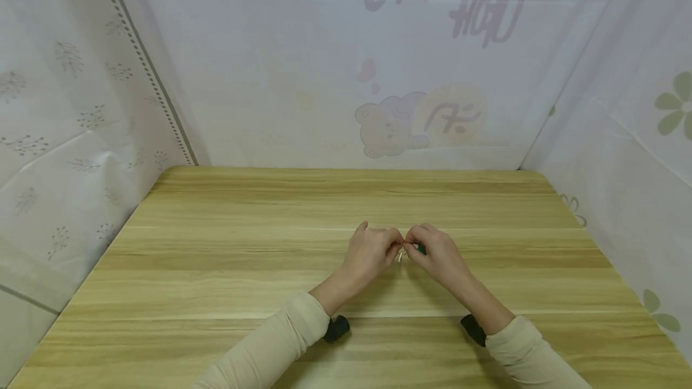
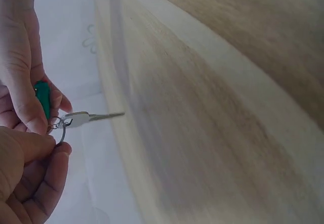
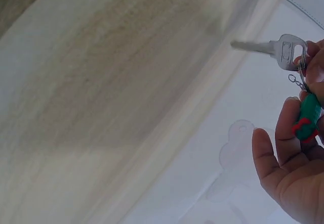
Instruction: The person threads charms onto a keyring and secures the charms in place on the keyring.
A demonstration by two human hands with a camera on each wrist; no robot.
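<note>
Above the table, my left hand (image 1: 373, 248) and right hand (image 1: 439, 254) meet almost fingertip to fingertip. A thin metal key ring (image 2: 63, 134) is pinched between the left thumb and forefinger in the left wrist view. From that ring hangs a silver key (image 3: 286, 52), its blade pointing away from both hands. My right hand holds a green keychain charm (image 3: 308, 114) with red trim, partly covered by fingers. A short fine chain (image 3: 295, 81) with a small end loop shows beside the ring. Fingertips hide part of the ring.
The wood-grain table (image 1: 243, 269) spreads under both arms. A pale printed curtain (image 1: 303, 65) stands behind it, with more patterned cloth on the left and right sides. Black wrist-worn pieces (image 1: 337, 329) sit below the forearms near the cream sleeves.
</note>
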